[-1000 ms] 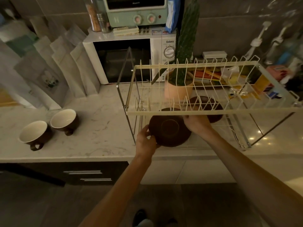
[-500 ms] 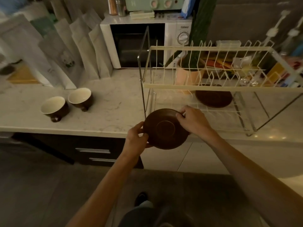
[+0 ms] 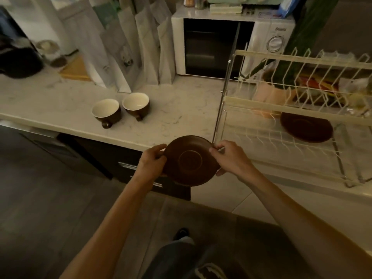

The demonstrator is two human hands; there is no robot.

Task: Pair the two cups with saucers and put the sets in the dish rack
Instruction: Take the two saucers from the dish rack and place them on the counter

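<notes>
A brown saucer (image 3: 189,161) hangs in front of the counter edge, just left of the dish rack (image 3: 281,105). My left hand (image 3: 154,161) grips its left rim and my right hand (image 3: 229,160) grips its right rim. A second brown saucer (image 3: 306,128) lies flat on the rack's lower shelf. Two brown cups with cream insides stand side by side on the counter to the left, the left cup (image 3: 106,111) and the right cup (image 3: 136,105), both upright with handles toward me.
The marble counter (image 3: 181,109) carries a white microwave (image 3: 221,47) at the back, several paper bags (image 3: 128,49) left of it, and a potted plant (image 3: 275,91) behind the rack. Dark drawers (image 3: 120,164) sit under the counter.
Both hands have drawn the saucer out of the rack's lower shelf toward me and leftward, past the counter edge. My view has swung left, so the cups sit nearer the centre.
</notes>
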